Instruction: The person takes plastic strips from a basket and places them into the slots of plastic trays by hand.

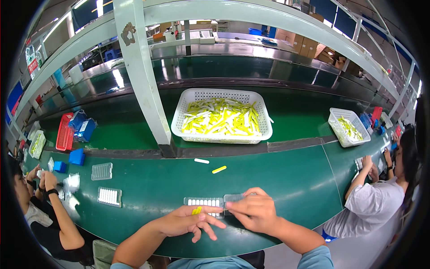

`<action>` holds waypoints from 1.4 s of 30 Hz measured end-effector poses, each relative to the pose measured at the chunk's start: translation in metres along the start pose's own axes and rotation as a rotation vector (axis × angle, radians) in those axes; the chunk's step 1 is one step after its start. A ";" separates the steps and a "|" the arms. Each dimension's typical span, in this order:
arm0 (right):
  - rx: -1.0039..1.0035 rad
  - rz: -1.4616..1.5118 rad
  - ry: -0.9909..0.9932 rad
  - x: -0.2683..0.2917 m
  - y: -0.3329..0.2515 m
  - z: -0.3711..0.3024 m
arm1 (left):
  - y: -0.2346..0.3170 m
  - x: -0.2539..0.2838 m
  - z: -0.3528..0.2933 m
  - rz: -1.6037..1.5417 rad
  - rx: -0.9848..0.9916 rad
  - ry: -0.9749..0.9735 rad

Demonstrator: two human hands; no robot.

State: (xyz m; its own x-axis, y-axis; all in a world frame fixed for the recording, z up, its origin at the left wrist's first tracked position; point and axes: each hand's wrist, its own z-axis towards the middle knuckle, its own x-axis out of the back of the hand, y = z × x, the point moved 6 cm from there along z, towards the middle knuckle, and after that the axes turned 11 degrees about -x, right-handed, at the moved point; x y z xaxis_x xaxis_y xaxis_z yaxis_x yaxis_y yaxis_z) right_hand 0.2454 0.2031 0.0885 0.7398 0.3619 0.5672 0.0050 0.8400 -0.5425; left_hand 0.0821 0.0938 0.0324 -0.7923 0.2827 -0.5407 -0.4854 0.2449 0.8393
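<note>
- Clear tray (186,201): on green table (152,184), partly behind left hand (186,221).
- Risk: a bump from that hand could unseat white strips (206,202); loose yellow strips (197,210) could drop if fingers spread.
- Looks: transparent, white strips in a row; clear section (233,197) at right, join hidden.
- Left: fingers spread, yellow at index; can't tell if pinched.
- Right hand (257,210): fingertips bunched at clear section, grip unclear.
- Beyond: white basket (177,125).

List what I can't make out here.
Head view:
Lower edge of the clear plastic tray of white strips: partly hidden by the left hand.
What the right hand may hold: covered by its fingers.
Bottom of the white perforated plastic basket: buried under yellow and white strips.
Light blue right sleeve: cut off at lower edge.
</note>
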 end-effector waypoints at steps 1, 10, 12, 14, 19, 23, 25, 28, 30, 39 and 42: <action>-0.115 0.041 -0.018 0.000 0.008 0.002 | -0.002 0.001 -0.002 0.002 -0.002 0.023; -0.483 0.237 -0.551 -0.024 0.088 0.013 | -0.050 0.004 -0.030 -0.195 0.011 0.292; -0.496 0.271 -0.574 -0.031 0.093 0.015 | -0.057 0.003 -0.030 -0.261 0.028 0.292; -0.506 0.308 -0.599 -0.034 0.094 0.019 | -0.060 0.000 -0.028 -0.303 0.054 0.225; -0.264 0.043 -0.703 -0.047 0.093 0.015 | -0.063 -0.004 -0.022 -0.364 0.087 0.200; -0.273 -0.052 -0.627 -0.043 0.090 0.013 | -0.058 -0.005 -0.015 -0.379 0.051 0.170; -0.278 0.003 -0.577 -0.038 0.090 0.013 | -0.056 -0.006 -0.012 -0.410 0.047 0.147; -0.345 0.031 -0.395 -0.030 0.088 0.013 | -0.053 -0.011 -0.007 -0.411 0.043 0.098; -0.326 0.112 -0.387 -0.031 0.061 0.018 | -0.053 -0.013 -0.006 -0.393 0.042 0.087; -0.680 0.596 -0.449 -0.029 0.038 0.003 | -0.057 -0.023 0.015 -0.416 0.066 -0.104; -0.797 0.587 -0.317 -0.010 0.068 -0.009 | -0.052 -0.018 0.009 -0.276 0.090 -0.038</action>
State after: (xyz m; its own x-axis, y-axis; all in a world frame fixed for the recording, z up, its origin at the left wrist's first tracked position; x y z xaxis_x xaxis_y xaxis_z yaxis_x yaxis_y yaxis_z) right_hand 0.2448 0.2526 0.0405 0.5596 0.8140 0.1560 0.2298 0.0284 -0.9728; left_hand 0.1249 0.0847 -0.0024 -0.6193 0.2282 -0.7512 -0.6449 0.3979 0.6525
